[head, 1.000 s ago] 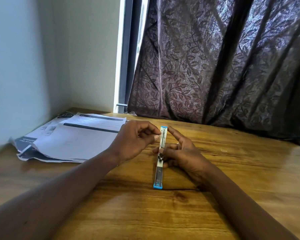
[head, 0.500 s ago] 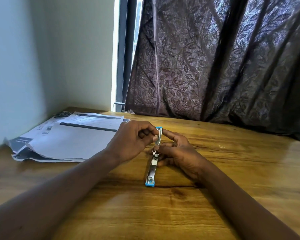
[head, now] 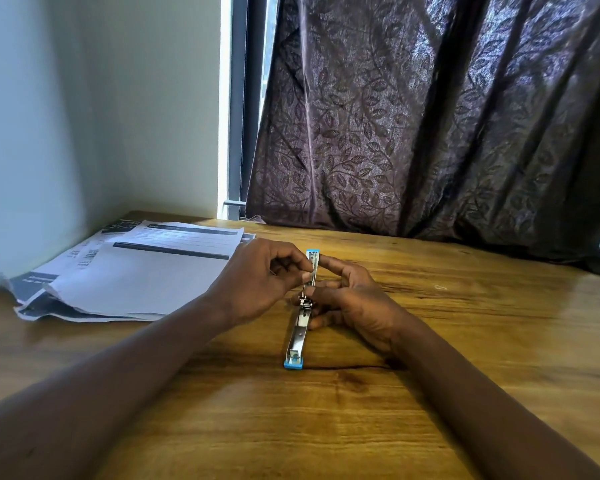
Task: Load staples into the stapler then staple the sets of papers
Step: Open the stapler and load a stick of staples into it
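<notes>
fingers (head: 291,252) curled: left hand (head: 257,277) pinches stapler (head: 297,337) far end, right hand (head: 355,301) grips middle.

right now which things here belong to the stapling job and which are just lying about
In the job:
stapler, opened out flat
left hand and right hand, both gripping it
papers, stacked at the left

Just there:
curtain
window frame
wooden table under it all
</notes>
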